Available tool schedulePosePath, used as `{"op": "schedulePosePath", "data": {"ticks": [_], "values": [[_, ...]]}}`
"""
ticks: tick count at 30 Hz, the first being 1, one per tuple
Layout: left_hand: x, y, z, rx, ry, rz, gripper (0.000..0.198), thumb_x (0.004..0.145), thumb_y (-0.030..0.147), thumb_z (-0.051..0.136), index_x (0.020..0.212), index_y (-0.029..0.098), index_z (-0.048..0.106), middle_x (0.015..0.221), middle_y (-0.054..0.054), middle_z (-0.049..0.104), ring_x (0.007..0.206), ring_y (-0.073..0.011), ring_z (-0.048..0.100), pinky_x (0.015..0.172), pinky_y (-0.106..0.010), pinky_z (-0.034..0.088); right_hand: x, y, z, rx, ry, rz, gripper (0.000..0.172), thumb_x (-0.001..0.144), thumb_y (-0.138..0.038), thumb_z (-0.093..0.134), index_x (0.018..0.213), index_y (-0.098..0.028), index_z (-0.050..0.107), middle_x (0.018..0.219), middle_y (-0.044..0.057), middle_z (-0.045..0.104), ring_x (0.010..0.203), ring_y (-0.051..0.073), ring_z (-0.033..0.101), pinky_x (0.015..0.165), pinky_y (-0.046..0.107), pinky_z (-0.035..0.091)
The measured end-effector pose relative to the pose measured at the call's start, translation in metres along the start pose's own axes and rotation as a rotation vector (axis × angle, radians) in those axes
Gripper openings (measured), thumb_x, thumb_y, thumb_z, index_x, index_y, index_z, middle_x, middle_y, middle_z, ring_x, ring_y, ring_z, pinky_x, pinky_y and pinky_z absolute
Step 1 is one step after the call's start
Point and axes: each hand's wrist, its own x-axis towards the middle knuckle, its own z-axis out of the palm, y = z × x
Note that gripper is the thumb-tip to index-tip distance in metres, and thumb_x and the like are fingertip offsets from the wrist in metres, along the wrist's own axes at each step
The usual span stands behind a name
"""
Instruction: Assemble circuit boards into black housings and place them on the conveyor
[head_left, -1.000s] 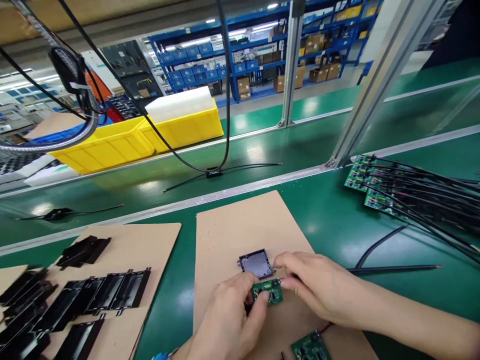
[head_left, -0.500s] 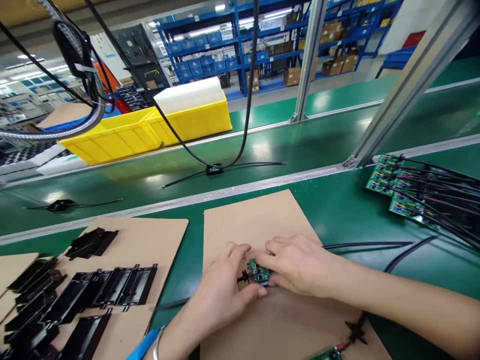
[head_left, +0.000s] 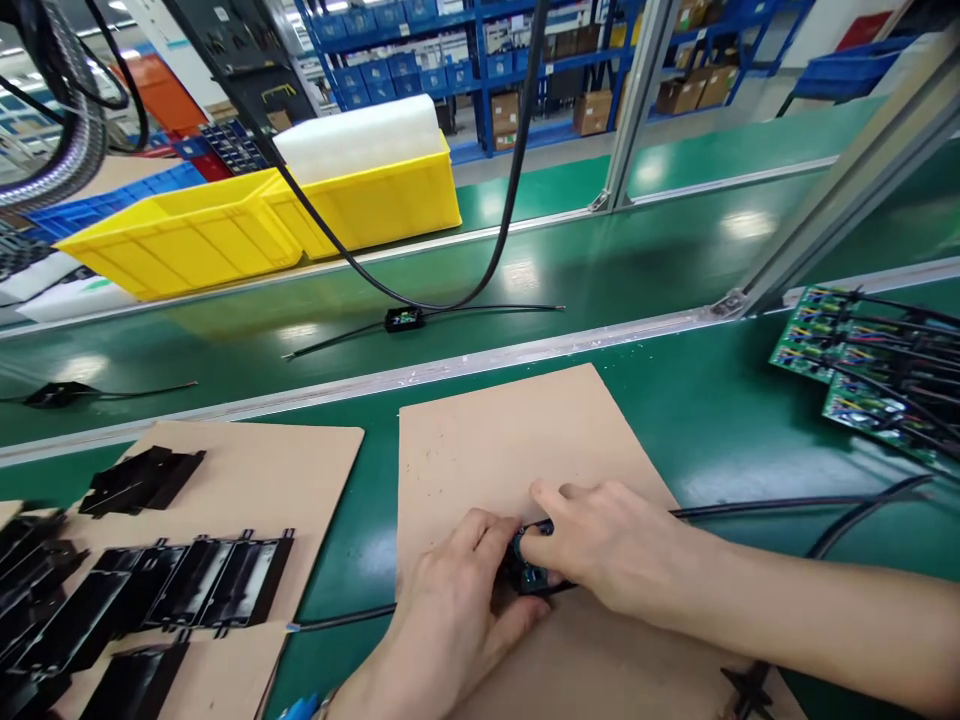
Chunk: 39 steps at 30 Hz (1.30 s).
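Observation:
Over the brown board [head_left: 480, 430], both hands close around a small circuit board [head_left: 531, 575] that sits in or against a black plastic case [head_left: 551, 588], much of it hidden by my fingers. My left hand [head_left: 457, 600] grips its left side, thumb in front and fingers behind. From the other side my right hand [head_left: 611, 545] holds it, a finger pressing on top. One black cable [head_left: 349, 618] comes out to the left beneath my left hand, and another cable [head_left: 780, 506] runs off to the right behind my right forearm.
Empty black cases [head_left: 247, 580] lie on cardboard at the left. A pile of wired circuit boards [head_left: 862, 370] is at the right. A black cross-shaped piece [head_left: 750, 690] lies near the front. Yellow bins [head_left: 375, 205] stand beyond; a cable loop [head_left: 499, 240] hangs above a cased board [head_left: 405, 319].
The circuit board, its green face plain before, now sits lower and darker among my fingers with black case around it. My right finger presses on top. The view has shifted slightly.

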Motion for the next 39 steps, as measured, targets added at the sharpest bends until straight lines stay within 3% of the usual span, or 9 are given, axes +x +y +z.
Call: {"op": "schedulePosePath", "data": {"ticks": [6,11,16,19,23,26,32,35,39], "values": [[-0.006,-0.006,-0.011,-0.122,-0.022,0.058,0.060,0.077,0.028,0.072,0.132,0.026,0.049,0.126,-0.008,0.057,0.110,-0.0275,0.059,0.092,-0.042,0.051,0.001,0.004,0.009,0.058,0.066,-0.051,0.012,0.086,-0.013,0.057,0.092,-0.023,0.061,0.086,0.004,0.050,0.070,0.019,0.049,0.049,0.029,0.019],[-0.008,-0.008,-0.026,-0.156,-0.060,-0.054,0.013,0.089,0.026,0.051,0.089,0.022,0.063,0.085,-0.002,0.068,0.077,-0.0190,0.063,0.069,-0.032,0.050,0.001,0.011,0.016,0.154,0.083,-0.046,0.006,0.091,-0.021,0.058,0.092,-0.026,0.061,0.084,0.001,0.047,0.067,0.017,0.045,0.050,0.030,0.015],[0.007,-0.017,-0.028,-0.559,-0.485,-0.335,0.028,0.087,0.041,0.054,0.073,0.017,0.058,0.065,-0.001,0.063,0.054,-0.0123,0.056,0.051,-0.024,0.046,0.001,0.014,0.021,0.191,0.084,-0.049,0.002,0.090,-0.023,0.061,0.090,-0.024,0.062,0.084,0.001,0.047,0.068,0.017,0.046,0.051,0.030,0.016],[0.015,-0.016,-0.032,-0.615,-0.561,-0.339,0.031,0.085,0.042,0.057,0.074,0.014,0.064,0.068,-0.002,0.065,0.057,-0.0110,0.057,0.054,-0.023,0.047,0.001,0.015,0.024,0.225,0.113,-0.048,0.003,0.089,-0.022,0.063,0.091,-0.025,0.063,0.083,0.001,0.047,0.067,0.016,0.045,0.052,0.030,0.016],[0.016,-0.001,-0.043,-0.404,-0.461,-0.243,0.032,0.090,0.036,0.049,0.073,0.016,0.068,0.065,0.000,0.063,0.056,-0.0110,0.053,0.051,-0.022,0.041,0.001,0.015,0.023,0.248,0.133,-0.041,0.005,0.088,-0.021,0.064,0.090,-0.025,0.064,0.081,0.001,0.048,0.066,0.017,0.045,0.051,0.030,0.016],[0.008,0.010,-0.039,0.042,-0.222,-0.023,0.031,0.087,0.023,0.046,0.062,0.020,0.063,0.055,0.001,0.058,0.050,-0.0129,0.051,0.048,-0.025,0.035,0.000,0.015,0.020,0.261,0.141,-0.042,0.006,0.087,-0.019,0.063,0.090,-0.025,0.065,0.080,0.001,0.048,0.065,0.017,0.046,0.051,0.030,0.018],[-0.018,-0.004,0.003,0.476,0.393,0.385,0.035,0.088,0.006,0.042,0.114,0.018,0.063,0.082,-0.005,0.071,0.068,-0.0185,0.066,0.059,-0.028,0.048,-0.005,0.015,0.020,0.275,0.211,-0.036,0.021,0.090,-0.016,0.058,0.104,-0.028,0.066,0.086,0.002,0.053,0.067,0.017,0.050,0.052,0.030,0.024],[-0.025,-0.015,0.019,0.526,0.466,0.341,0.043,0.087,0.002,0.048,0.124,0.021,0.056,0.091,-0.004,0.072,0.076,-0.0186,0.067,0.069,-0.030,0.050,-0.006,0.016,0.020,0.304,0.228,-0.039,0.024,0.091,-0.015,0.057,0.110,-0.028,0.065,0.088,0.002,0.056,0.066,0.016,0.050,0.054,0.030,0.026],[-0.031,-0.016,0.030,0.669,0.440,0.276,0.053,0.089,0.001,0.049,0.138,0.021,0.044,0.098,-0.006,0.071,0.080,-0.0218,0.066,0.073,-0.034,0.050,-0.007,0.015,0.022,0.317,0.255,-0.034,0.021,0.092,-0.016,0.058,0.107,-0.028,0.066,0.087,0.002,0.056,0.067,0.016,0.050,0.054,0.030,0.025]]}}
